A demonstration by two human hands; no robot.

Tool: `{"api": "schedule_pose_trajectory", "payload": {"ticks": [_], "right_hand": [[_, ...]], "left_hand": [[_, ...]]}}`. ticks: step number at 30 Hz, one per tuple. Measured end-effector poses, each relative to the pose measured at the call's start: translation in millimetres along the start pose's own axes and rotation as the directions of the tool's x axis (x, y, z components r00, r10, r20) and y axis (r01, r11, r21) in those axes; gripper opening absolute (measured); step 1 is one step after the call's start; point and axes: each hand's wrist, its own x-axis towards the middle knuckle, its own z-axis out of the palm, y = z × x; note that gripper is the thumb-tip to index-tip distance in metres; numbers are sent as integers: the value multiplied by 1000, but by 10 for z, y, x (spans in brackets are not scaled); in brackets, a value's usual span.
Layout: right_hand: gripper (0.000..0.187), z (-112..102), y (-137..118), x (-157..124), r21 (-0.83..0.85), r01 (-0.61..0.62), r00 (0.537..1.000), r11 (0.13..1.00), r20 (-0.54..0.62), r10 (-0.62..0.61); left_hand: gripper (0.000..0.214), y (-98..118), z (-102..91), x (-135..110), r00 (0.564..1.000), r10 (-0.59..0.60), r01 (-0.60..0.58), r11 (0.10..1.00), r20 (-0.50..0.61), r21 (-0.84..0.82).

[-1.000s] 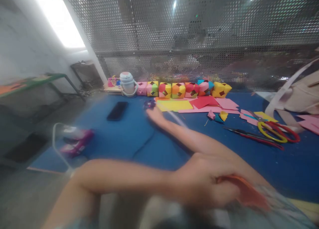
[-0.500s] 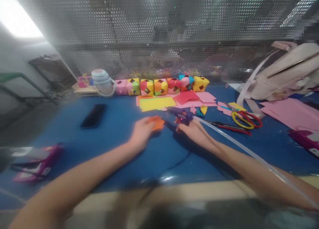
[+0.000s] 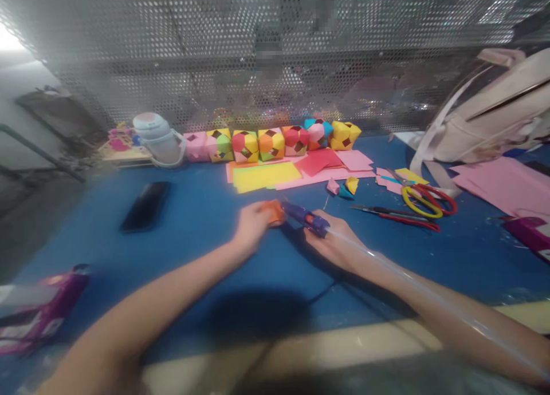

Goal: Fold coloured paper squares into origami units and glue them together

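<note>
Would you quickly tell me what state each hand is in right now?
Left hand: closed, pinching a small orange folded paper piece.
Right hand: closed around a purple plastic glue gun, nozzle toward the paper.

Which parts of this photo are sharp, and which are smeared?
Head view: the middle is fairly sharp, with the paper cubes and scissors clear; the left hand holding an orange paper piece and the right hand on the purple glue gun are slightly soft; the corners smear, worst at the purple packet lower left; glare whitens the upper-left edge.
</note>
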Motion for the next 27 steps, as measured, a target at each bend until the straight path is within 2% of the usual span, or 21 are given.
{"api": "schedule_pose_trajectory", "payload": {"ticks": [3,15,27], "right_hand": [[4,27,26,16,-44,25,999,999,30,-24],[9,40,96,-14,-129,-20,994,991,107,34],[6,29,104,-2,-151,-4,996,989,89,18]], "left_hand": [[16,-13,-22,4,1000,-8,8,1000,8,11],[17,12,-10,2,1000,-29,29,999,-10,43],[21,15,-4,4,999,-42,42,997,3,64]]}}
